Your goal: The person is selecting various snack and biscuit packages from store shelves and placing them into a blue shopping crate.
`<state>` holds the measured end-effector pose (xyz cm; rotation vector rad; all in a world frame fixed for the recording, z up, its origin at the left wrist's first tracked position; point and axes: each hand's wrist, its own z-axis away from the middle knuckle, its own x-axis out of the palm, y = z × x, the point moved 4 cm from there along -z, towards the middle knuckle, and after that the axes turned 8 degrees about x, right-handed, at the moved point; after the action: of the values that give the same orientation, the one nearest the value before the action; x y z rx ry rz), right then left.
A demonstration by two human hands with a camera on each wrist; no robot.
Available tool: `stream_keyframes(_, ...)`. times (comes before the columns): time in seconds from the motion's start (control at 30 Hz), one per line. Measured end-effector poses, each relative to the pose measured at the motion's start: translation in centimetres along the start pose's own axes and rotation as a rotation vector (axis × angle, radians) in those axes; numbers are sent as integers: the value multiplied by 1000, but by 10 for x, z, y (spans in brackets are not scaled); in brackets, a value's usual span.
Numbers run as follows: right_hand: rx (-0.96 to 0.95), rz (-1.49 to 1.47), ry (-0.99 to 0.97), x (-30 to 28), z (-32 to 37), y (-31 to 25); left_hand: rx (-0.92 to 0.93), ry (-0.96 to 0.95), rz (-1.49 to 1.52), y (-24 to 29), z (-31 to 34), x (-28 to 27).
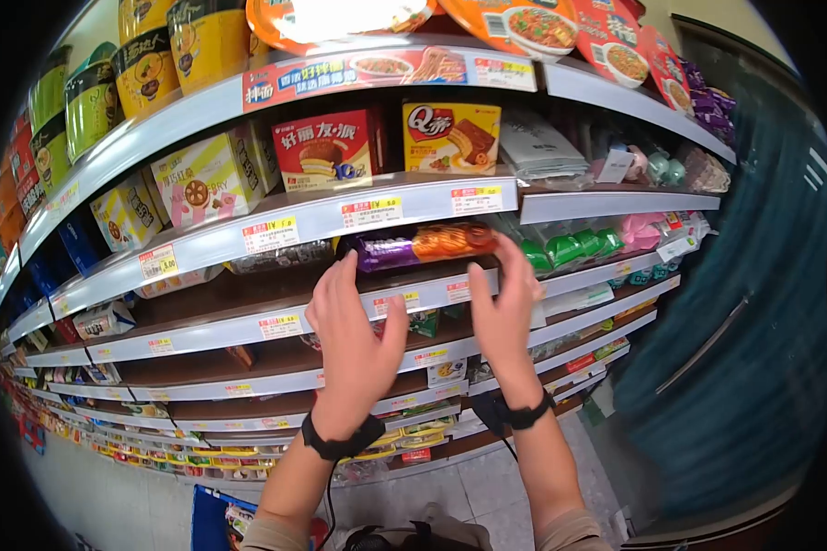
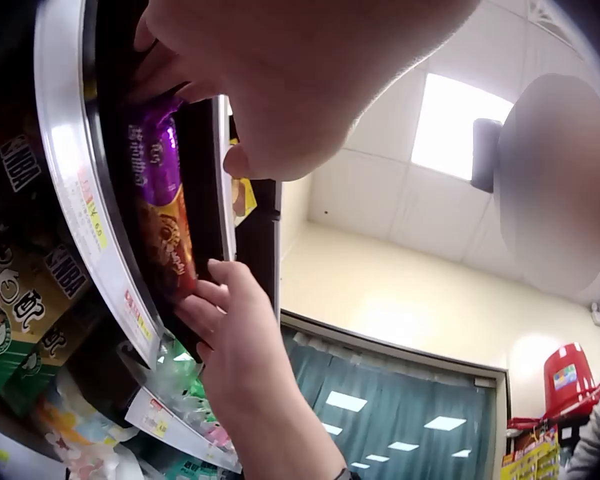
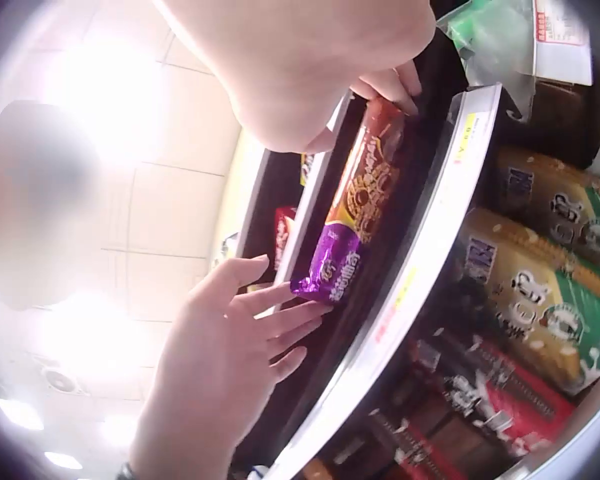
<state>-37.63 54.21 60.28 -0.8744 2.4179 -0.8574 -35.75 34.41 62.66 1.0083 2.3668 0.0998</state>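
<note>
Shelf [image 1: 340, 315] — biscuit roll [image 1: 427, 246] beside green packets [image 1: 565, 250]; left hand [image 1: 354, 340] flat against it, right hand [image 1: 505, 308] seemingly pinching.

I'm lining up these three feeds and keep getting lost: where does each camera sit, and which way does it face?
Head: on the head, facing forward and down at shop shelves; both forearms show, left hand touching the purple end of the biscuit pack, right hand holding its orange end.
Left wrist: under that wrist, facing up past the shelf edge to the ceiling; left hand above, right hand below.
Right wrist: under that wrist, also facing up; right hand above, left hand below.
Shared: all show the biscuit pack and both hands.
</note>
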Motion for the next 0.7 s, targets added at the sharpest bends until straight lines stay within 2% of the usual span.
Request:
stream_keyframes(0.07,93,-240,24,-13,26,-8,52,98,158,5,21,-11)
stream_keyframes(0.1,100,-316,-6,-15,43,-8,5,128,370,-2,41,-12)
stream_keyframes(0.13,133,-433,8,-11,66,-4,0,235,587,-14,65,-6)
stream_keyframes(0.17,180,-515,-23,-8,92,-9,-48,225,698,-21,88,-8)
stream_keyframes(0.2,159,-473,-87,-4,119,-11,-93,216,812,-27,109,-13)
stream_keyframes(0.27,162,-420,-253,16,178,-1,-319,107,813,-54,149,-30)
stream_keyframes(0.3,184,-392,-322,28,202,-3,-379,0,675,-73,170,-42)
stream_keyframes(0.33,210,-393,-370,41,225,-1,-390,14,669,-93,190,-58)
stream_keyframes(0.4,339,-436,-592,63,268,0,-301,-327,331,-124,235,-82)
stream_keyframes(0.43,335,-454,-639,74,272,-15,-337,-306,302,-144,260,-93)
stream_keyframes(0.5,97,-246,-967,99,291,-66,-476,-394,477,-169,316,-123)
stream_keyframes(0.53,107,-281,-1045,113,305,-80,-528,-511,396,-174,343,-142)
stream_keyframes(0.6,85,-407,-1457,144,339,-111,-525,-605,295,-184,380,-173)
stream_keyframes(0.67,94,-419,-1541,173,373,-130,-548,-542,137,-219,477,-194)
stream_keyframes(0.7,106,-397,-1574,187,391,-130,-724,-534,102,-234,530,-206)
